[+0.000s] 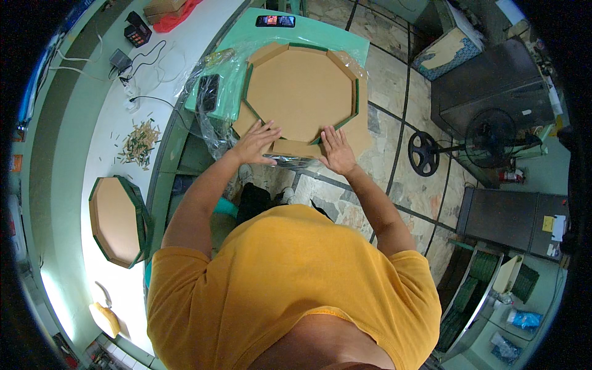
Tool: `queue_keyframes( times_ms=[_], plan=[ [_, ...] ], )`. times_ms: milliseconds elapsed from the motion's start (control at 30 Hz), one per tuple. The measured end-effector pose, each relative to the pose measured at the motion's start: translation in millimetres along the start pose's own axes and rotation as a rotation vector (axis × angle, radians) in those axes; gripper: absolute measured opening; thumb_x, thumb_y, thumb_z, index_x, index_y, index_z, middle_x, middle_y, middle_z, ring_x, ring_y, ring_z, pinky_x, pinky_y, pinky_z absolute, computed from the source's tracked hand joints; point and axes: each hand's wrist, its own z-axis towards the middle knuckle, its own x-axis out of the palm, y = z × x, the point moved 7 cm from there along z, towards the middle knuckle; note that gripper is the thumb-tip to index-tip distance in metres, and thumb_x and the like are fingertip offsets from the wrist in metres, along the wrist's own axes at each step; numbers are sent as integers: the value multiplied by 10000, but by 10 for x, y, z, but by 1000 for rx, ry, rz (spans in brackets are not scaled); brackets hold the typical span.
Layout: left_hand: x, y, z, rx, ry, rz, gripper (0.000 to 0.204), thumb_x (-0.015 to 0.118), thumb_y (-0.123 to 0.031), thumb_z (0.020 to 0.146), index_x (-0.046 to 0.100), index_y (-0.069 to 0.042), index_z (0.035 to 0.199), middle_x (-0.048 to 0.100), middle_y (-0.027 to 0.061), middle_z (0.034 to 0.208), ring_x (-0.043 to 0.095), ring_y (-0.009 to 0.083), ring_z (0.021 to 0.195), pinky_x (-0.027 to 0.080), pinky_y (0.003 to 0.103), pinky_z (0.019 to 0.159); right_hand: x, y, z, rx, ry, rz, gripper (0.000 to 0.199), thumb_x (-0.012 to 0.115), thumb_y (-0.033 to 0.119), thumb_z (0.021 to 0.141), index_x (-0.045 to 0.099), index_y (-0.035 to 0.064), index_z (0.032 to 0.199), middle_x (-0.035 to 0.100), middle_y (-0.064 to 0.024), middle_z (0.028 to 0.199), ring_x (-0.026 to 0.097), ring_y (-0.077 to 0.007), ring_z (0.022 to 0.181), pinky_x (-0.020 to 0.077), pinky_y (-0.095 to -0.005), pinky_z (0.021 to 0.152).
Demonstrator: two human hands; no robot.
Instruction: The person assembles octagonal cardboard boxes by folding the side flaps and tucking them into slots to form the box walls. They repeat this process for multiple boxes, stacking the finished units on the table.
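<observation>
A brown octagonal cardboard piece with green edging (302, 92) lies on a small light-green table (320, 34), its flaps folded up around the rim. My left hand (258, 142) lies flat with fingers spread on the near-left flap. My right hand (337, 150) presses flat on the near edge and flap. Neither hand grips anything. Clear plastic wrap (213, 132) lies crumpled under and left of the cardboard.
A dark phone (208, 92) lies on the plastic, another phone (275, 21) at the table's far edge. On the white counter at left lie a finished green-edged octagon (117, 220), a pile of small sticks (140, 143) and cables. A floor fan (490, 131) stands at right.
</observation>
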Motion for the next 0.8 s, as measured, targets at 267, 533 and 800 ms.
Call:
queue_keyframes(
  times_ms=[267, 533, 800],
  plan=[
    [122, 371, 240, -314, -102, -257, 272, 584, -289, 914, 698, -42, 901, 687, 96, 941, 608, 276, 1017, 281, 507, 1076, -187, -254, 299, 217, -207, 248, 414, 522, 432, 921, 702, 60, 894, 682, -130, 936, 598, -307, 1003, 253, -549, 1086],
    [83, 166, 289, -340, -156, -106, 266, 648, -301, 849, 686, -165, 1074, 664, 76, 914, 578, 246, 1004, 267, 482, 1077, 105, -340, 551, 420, 1, 320, 320, 502, 363, 942, 712, 121, 928, 689, -112, 944, 606, -300, 1000, 253, -566, 1065],
    [115, 15, 238, -354, -149, 149, 343, 683, -377, 795, 691, -198, 1088, 617, 20, 977, 538, 236, 1032, 219, 584, 1074, -175, 73, 430, 53, -250, 378, 219, 666, 234, 803, 630, 55, 923, 595, -125, 879, 585, -311, 878, 440, -418, 885]
  ],
)
